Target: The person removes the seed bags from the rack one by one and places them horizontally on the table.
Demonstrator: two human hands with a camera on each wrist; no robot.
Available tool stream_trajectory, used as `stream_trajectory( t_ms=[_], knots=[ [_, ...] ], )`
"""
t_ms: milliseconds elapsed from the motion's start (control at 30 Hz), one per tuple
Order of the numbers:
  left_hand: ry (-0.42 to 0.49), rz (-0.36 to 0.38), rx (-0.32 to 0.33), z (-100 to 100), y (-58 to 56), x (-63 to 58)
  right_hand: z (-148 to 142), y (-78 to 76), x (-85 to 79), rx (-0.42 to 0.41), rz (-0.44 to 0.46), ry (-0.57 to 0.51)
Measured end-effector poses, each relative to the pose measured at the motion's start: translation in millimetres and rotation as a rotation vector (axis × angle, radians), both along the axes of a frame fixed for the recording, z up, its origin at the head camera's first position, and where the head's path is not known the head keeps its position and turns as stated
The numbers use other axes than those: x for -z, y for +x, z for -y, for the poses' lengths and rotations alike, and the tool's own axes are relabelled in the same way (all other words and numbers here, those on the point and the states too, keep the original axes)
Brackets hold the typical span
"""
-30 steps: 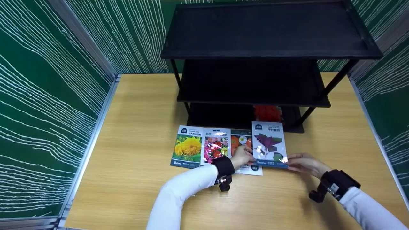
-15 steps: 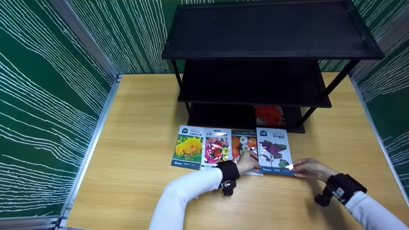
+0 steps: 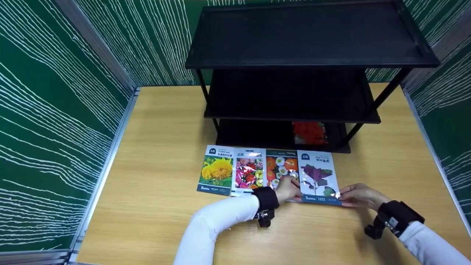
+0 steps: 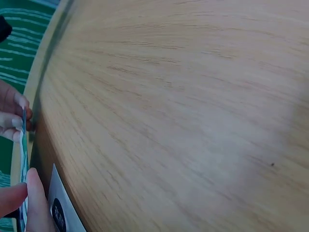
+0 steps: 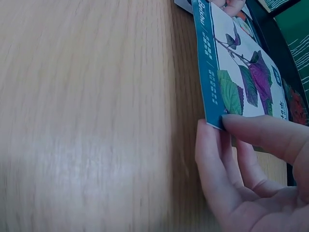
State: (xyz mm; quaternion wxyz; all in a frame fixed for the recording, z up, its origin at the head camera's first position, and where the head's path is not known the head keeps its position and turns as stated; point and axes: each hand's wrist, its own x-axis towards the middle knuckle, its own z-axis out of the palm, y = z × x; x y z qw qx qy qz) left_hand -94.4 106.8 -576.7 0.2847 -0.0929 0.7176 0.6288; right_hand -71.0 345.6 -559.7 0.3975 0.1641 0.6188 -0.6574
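Note:
Both hands hold a seed packet with a purple-leaved plant (image 3: 318,176) by its lower corners. My left hand (image 3: 289,189) pinches the lower left corner, and thumb and finger meet on its edge in the left wrist view. At the lower right corner, my right hand (image 5: 256,164) has the thumb on top and fingers beneath. In the right wrist view the packet's bottom edge is raised off the table. To its left lies a packet with orange and white flowers (image 3: 281,167), partly covered by the left hand. Beside that are a mixed-flower packet (image 3: 250,171) and a yellow-flower packet (image 3: 216,171).
A black three-tier shelf (image 3: 312,36) stands behind the packets on the wooden table (image 3: 154,176). On its lowest tier lies a packet with red flowers (image 3: 310,133), partly under the tier above. Green walls with white lines (image 3: 48,129) enclose the table at the sides and back.
The purple-leaf packet has moved toward me and slightly right, with both hands on it. More of the orange-and-white-flower packet and the red-flower packet now shows.

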Motion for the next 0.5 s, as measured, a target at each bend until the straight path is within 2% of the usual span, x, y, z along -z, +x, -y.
stream_trajectory(
  t_ms=[133,300,500],
  knots=[
    [-0.031,0.027,-0.017,-1.2,0.4,1.2,1.6,0.4,-0.8,-0.011,-0.016,0.024],
    [-0.068,0.014,-0.015,-1.4,0.4,2.5,4.0,1.4,-0.4,-0.018,-0.042,0.049],
    [-0.085,0.014,-0.013,-0.2,1.0,1.1,7.9,1.9,-2.4,-0.031,-0.087,0.142]
  ],
)
